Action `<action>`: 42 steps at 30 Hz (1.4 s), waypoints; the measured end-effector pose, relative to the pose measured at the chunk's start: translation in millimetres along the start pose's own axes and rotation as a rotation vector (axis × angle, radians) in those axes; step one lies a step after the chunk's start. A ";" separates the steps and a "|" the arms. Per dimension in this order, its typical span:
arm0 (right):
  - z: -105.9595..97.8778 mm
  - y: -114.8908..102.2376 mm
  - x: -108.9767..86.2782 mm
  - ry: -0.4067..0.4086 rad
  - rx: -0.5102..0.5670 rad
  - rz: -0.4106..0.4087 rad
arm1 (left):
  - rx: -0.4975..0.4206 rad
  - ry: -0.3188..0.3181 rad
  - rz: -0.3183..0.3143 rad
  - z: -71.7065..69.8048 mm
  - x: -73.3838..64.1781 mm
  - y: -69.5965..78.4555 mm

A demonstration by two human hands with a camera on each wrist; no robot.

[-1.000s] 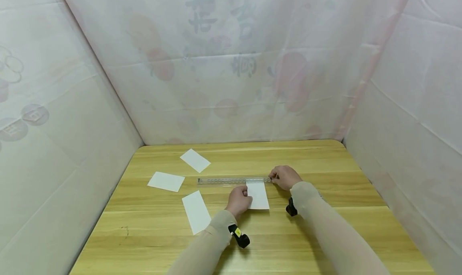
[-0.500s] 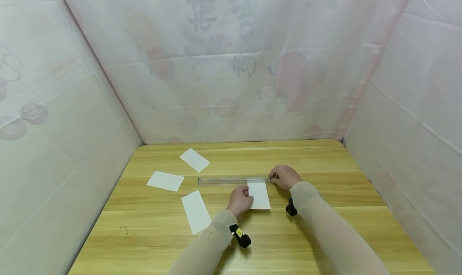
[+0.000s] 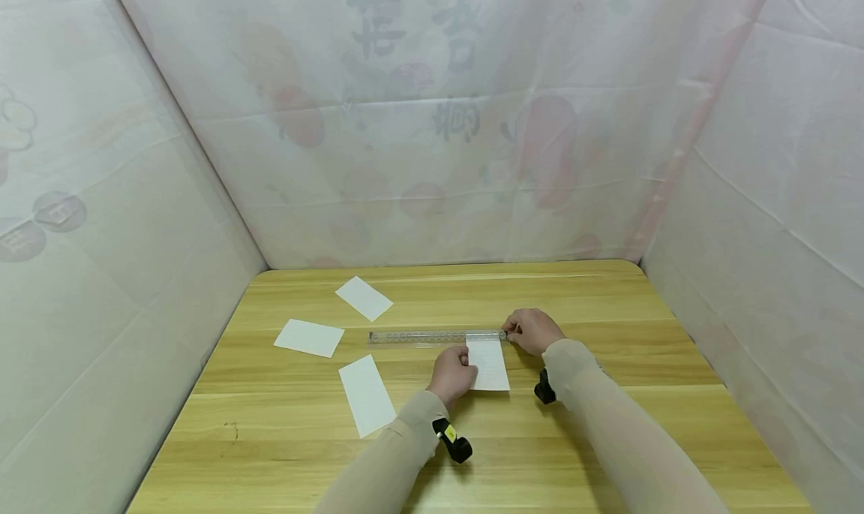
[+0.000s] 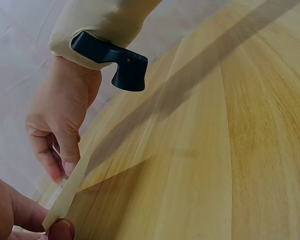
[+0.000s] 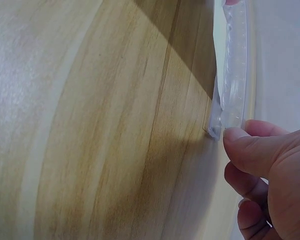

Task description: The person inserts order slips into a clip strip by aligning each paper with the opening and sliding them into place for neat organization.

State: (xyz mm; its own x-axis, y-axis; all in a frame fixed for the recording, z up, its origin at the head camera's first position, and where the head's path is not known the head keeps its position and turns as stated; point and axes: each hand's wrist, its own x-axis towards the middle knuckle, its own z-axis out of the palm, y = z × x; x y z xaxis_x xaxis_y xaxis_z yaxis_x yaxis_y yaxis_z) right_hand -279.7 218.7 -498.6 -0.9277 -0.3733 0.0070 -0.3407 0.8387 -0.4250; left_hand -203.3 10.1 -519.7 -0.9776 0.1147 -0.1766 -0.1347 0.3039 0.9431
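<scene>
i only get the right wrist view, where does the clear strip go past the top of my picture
Observer: In the head view the clear strip runs left past the white card, to an end that no hand is touching.
Operator: ok who's got the card
Observer: The left hand pinches it at its left edge.
Operator: any more like it around
Observer: Yes, three more lie apart on the table, all left of the held one: a far card, a leftmost card and a near card.
</scene>
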 end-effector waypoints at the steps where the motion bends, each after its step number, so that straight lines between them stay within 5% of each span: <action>1: -0.1 0.0 -0.1 0.002 0.003 -0.001 | 0.001 -0.001 0.004 0.1 -0.2 0.3; 14: -0.4 -0.4 -0.3 -0.006 0.021 0.010 | -0.026 -0.035 0.000 4.4 -0.5 0.3; 35: -2.2 -2.4 -2.1 -0.022 0.009 0.023 | -0.028 -0.007 0.012 15.4 2.4 2.9; 38: -1.6 -1.3 -1.6 -0.015 0.010 0.017 | 0.087 0.028 0.079 15.9 2.5 2.5; 42: -1.3 -0.2 -0.5 -0.009 0.002 0.010 | 0.461 0.042 0.244 14.3 0.5 4.6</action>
State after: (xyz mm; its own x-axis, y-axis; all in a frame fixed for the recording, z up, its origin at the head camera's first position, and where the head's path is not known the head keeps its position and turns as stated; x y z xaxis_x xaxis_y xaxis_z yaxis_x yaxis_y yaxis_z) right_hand -279.4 219.2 -497.4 -0.9297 -0.3684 -0.0055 -0.3310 0.8417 -0.4267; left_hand -202.1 25.1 -519.5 -0.9786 0.1987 0.0529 0.1734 0.6588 0.7320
